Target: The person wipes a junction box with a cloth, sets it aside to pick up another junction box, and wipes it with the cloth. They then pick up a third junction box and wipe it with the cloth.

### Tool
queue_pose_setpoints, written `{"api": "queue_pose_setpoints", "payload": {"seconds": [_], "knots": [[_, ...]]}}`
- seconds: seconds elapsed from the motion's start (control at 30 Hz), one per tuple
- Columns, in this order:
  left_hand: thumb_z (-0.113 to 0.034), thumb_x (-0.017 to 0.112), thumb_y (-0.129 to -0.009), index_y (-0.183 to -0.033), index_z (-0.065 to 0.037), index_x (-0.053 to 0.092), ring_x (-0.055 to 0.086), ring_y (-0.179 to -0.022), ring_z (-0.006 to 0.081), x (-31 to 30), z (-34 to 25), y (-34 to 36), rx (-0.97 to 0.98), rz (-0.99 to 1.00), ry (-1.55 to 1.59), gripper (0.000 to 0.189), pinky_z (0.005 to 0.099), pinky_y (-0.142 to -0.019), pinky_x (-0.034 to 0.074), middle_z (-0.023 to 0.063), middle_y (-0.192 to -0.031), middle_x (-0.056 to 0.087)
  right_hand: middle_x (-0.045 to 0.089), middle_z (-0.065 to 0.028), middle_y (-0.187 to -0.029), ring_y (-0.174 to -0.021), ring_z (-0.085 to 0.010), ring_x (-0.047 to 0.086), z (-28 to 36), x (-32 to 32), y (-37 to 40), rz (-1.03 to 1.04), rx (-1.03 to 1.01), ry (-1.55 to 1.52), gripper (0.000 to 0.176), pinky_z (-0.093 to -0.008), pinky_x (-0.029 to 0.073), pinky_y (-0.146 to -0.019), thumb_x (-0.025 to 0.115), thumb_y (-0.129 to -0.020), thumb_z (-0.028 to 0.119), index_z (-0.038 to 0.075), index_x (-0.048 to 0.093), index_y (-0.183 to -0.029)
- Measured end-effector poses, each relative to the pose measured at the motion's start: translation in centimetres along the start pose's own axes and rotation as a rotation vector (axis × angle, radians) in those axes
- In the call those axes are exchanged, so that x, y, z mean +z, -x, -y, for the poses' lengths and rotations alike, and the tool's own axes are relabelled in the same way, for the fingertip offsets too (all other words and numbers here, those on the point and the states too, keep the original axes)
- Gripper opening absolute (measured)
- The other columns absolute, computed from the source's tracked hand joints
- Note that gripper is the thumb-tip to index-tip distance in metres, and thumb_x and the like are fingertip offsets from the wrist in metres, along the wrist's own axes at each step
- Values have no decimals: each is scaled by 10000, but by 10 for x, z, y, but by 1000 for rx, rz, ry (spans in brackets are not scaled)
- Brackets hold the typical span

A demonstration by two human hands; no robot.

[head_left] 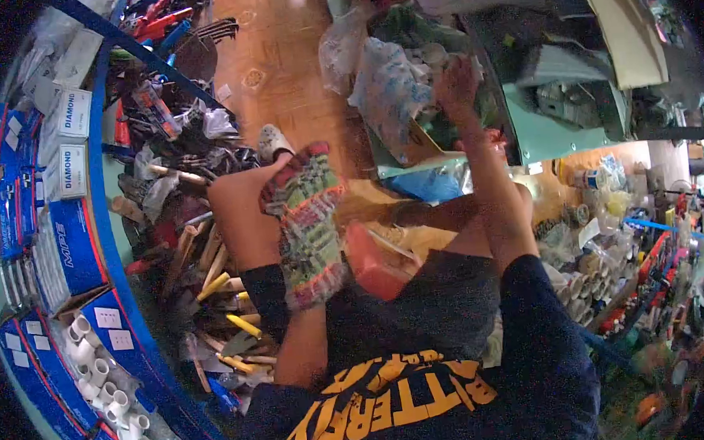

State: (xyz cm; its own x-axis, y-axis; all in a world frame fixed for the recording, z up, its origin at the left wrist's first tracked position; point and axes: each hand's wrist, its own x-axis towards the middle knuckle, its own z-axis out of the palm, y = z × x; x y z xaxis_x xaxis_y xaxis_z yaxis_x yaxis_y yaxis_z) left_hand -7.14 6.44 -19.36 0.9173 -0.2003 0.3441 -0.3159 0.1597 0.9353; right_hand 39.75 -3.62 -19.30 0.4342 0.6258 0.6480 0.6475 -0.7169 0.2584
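Observation:
My left hand is covered by a multicoloured woven cloth (308,223), which lies over my bare knee; the fingers are hidden under it. My right hand (457,88) reaches forward into an open cardboard box (416,143) at the shelf edge. Beside that hand is a crumpled white plastic bag with blue marks (392,84), and dark green material (417,26) shows behind it. The right fingers are blurred, so their grip does not show. A red plastic piece (379,263) shows between my legs.
Tool handles (219,284) and metal goods crowd the left shelf. Blue boxes (75,237) and white pipe fittings (108,388) stand farther left. A pale green shelf (560,122) is at the right, with packed goods (604,261) below. Wood-patterned floor (277,55) runs ahead.

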Motion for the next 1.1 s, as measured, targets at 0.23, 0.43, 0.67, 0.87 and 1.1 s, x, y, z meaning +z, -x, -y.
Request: {"api": "queue_pose_setpoints", "payload": {"seconds": [0.23, 0.43, 0.67, 0.87, 1.1], "knots": [[-239, 555, -920, -1272, -52, 453, 581, -1080, 363, -62, 4, -26, 22, -48, -100, 412, 427, -842, 484, 211, -1188, 570, 616, -134, -974, -845, -295, 614, -21, 69, -11, 523, 227, -34, 326, -412, 509, -718, 579, -873, 276, 71, 553, -1125], [-236, 556, -918, -1266, -53, 455, 586, -1067, 363, -56, -5, -39, 0, -75, -157, 406, 426, -827, 487, 208, -1173, 574, 610, -121, -863, -623, -284, 590, -21, 88, 8, 343, 470, -352, 308, -407, 505, -573, 599, -869, 289, 86, 553, -1096], [-232, 557, -915, -1258, -53, 456, 591, -1052, 361, -64, -20, -38, -26, -114, -175, 400, 425, -810, 491, 204, -1157, 579, 666, -180, -889, -792, -331, 656, 15, -38, -10, 181, 540, -707, 167, -404, 488, -678, 595, -885, 142, 64, 569, -1031], [-229, 558, -912, -1251, -54, 457, 596, -1039, 361, -50, -43, -25, -105, -137, -142, 394, 424, -795, 494, 201, -1143, 583, 668, -115, -916, -800, -216, 639, 76, -242, 7, 219, 484, -1077, 280, -316, 502, -723, 654, -835, 42, 50, 604, -1110], [-225, 560, -910, -1243, -54, 459, 602, -1023, 359, 25, -93, -9, -215, -163, -108, 388, 424, -778, 498, 197, -1126, 588, 694, -90, -943, -784, -255, 648, 105, -363, 30, 86, 448, -1030, 397, -324, 485, -731, 774, -702, 9, 55, 637, -1072]]}}
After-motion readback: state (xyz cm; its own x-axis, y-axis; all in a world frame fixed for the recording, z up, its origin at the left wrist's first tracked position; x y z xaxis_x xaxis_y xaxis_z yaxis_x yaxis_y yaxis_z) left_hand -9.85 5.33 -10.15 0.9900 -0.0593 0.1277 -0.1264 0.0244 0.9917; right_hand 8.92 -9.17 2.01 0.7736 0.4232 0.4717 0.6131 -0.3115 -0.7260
